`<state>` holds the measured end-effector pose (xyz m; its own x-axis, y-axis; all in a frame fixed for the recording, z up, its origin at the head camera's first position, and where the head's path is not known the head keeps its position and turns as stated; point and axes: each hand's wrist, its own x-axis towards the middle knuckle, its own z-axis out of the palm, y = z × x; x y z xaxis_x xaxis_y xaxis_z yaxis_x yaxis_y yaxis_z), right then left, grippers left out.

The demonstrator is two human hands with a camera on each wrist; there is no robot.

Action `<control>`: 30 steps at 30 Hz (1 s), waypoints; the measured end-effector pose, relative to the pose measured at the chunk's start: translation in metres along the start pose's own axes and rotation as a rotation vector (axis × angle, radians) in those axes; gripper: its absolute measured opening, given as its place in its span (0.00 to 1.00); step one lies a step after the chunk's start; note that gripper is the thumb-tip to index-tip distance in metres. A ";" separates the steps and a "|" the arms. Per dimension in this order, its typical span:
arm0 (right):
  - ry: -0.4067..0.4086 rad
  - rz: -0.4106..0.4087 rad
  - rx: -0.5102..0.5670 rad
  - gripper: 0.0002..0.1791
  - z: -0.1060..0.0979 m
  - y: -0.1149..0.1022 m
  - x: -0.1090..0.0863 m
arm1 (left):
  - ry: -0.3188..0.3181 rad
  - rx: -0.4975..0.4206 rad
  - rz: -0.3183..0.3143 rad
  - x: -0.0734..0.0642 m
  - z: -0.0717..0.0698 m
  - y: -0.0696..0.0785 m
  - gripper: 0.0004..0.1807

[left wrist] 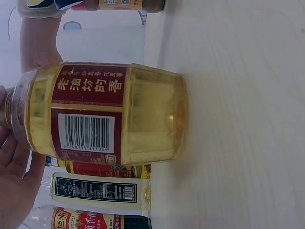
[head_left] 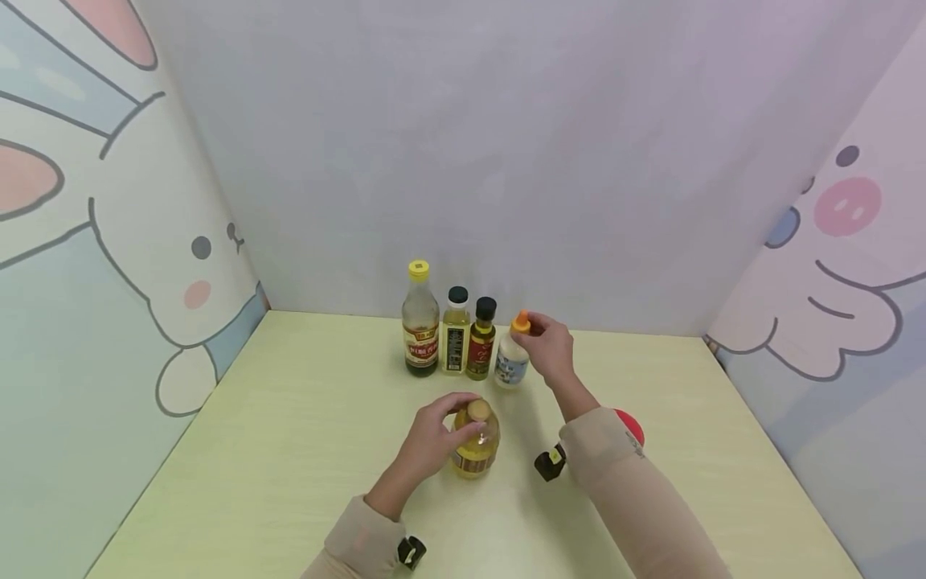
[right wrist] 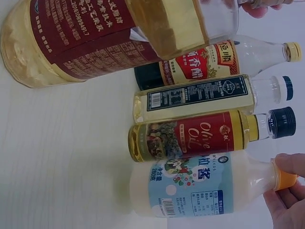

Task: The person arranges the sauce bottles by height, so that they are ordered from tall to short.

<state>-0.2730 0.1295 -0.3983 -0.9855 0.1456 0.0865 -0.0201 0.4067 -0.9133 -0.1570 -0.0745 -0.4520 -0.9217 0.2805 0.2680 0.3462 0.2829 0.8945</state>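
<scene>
At the back of the tabletop (head_left: 289, 458), on the right end of a row, stands the white sauce bottle (head_left: 512, 366), its orange cap (right wrist: 283, 179) pinched between the fingers and thumb of the right hand (head_left: 547, 346). Just beside it are the olive oil bottle (head_left: 481, 350), then the clear oil bottle (right wrist: 195, 98) and the vinegar bottle (head_left: 421, 342), all upright. Nearer the person, in front of the row, is the large oil bottle (head_left: 473, 460); the left hand (head_left: 427, 442) has its fingers curled round the neck, forefinger behind and thumb in front. Whether its base bears fully on the wood I cannot tell.

With so high a pinch, the sauce bottle would probably swing or tip if hurried, so a slow, straight movement seems best, with the base flat before the fingers loosen. Its close neighbour, the slim olive oil bottle, looks easiest to knock. The large bottle is broad and likely heavy; a firm hold on the neck and little tilt should suit it, with the two wrists well apart.
</scene>
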 end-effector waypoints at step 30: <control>0.040 0.031 -0.006 0.25 0.019 0.005 0.015 | 0.008 0.000 0.008 0.000 0.001 0.001 0.21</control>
<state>-0.2911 0.1168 -0.4090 -0.9782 0.1938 0.0744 0.0112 0.4069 -0.9134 -0.1569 -0.0736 -0.4515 -0.9201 0.2758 0.2780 0.3538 0.2808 0.8922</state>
